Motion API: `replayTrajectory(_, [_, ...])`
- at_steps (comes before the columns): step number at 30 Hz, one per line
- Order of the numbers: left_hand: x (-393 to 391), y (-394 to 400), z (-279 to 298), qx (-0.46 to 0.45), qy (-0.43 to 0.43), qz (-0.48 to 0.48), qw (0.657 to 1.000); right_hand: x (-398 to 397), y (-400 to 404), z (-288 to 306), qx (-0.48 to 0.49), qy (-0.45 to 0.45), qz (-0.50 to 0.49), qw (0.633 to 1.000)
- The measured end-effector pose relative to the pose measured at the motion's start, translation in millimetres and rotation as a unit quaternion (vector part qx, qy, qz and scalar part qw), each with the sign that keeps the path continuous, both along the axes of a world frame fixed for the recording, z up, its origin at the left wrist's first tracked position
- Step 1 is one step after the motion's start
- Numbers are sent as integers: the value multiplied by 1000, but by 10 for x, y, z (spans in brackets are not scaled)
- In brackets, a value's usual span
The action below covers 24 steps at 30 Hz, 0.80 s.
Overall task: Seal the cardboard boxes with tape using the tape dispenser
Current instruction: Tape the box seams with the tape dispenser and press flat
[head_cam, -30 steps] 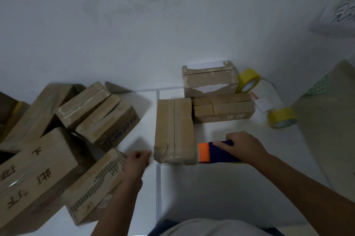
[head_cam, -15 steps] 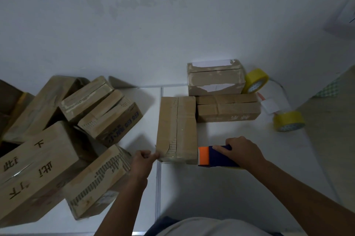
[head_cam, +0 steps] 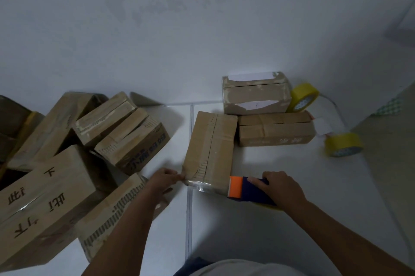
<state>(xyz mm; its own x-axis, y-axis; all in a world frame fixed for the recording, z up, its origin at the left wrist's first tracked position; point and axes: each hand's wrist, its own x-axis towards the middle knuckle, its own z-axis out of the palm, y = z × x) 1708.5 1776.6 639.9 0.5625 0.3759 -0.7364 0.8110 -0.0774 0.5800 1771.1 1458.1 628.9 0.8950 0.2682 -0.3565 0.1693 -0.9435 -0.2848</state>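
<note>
Right now: left fingertips (head_cam: 178, 177) pinched at the near left corner of the middle cardboard box (head_cam: 211, 147), apparently on a loose tape end there, though too small to be sure; left hand (head_cam: 165, 180) curled close against that corner

Right hand (head_cam: 280, 188) wrapped over the handle of the tape dispenser (head_cam: 248, 190), fingers curled round the dark blue body, orange head touching the box's near right corner, with glossy tape across the near end face between the two hands

Box lying lengthwise on the white floor (head_cam: 247, 230), centre seam running away from the body; two more boxes just beyond it, a heap of boxes well to the left, two yellow tape rolls (head_cam: 303, 98) at far right

Likely light and stiff, prone to sliding on smooth floor, so best steadied at the corner or pressed from above; tape thin, sticky, quick to wrinkle; dispenser rigid, best held by the handle
</note>
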Motion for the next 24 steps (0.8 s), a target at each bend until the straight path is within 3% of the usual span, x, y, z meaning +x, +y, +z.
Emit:
replayTrajectory(6, [126, 221, -4, 27, 43, -27, 998, -33, 4, -31, -3, 3, -8, 1000])
replayTrajectory(10, [171, 218, 26, 83, 71, -108, 988, -25, 6, -17, 3, 12, -14, 1000])
replayTrajectory(14, [207, 239, 75, 162, 133, -223, 952, -37, 4, -7, -4, 11, -12, 1000])
replayTrajectory(16, [234, 241, 174, 233, 163, -290, 914, -35, 1, -5, -4, 12, -10, 1000])
replayTrajectory(17, [249, 220, 220, 291, 134, -326, 889, -36, 2, -6, -4, 13, -9, 1000])
replayTrajectory(19, [247, 113, 262, 380, -15, -392, 838, -37, 9, -8, -1, 8, -9, 1000])
replayTrajectory(22, [187, -272, 247, 362, -230, -435, 792, -40, 12, -5, 1, 9, -6, 1000])
replayTrajectory(24, [197, -540, 109, 350, -274, -524, 726, -44, 11, -1, -2, 15, -4, 1000])
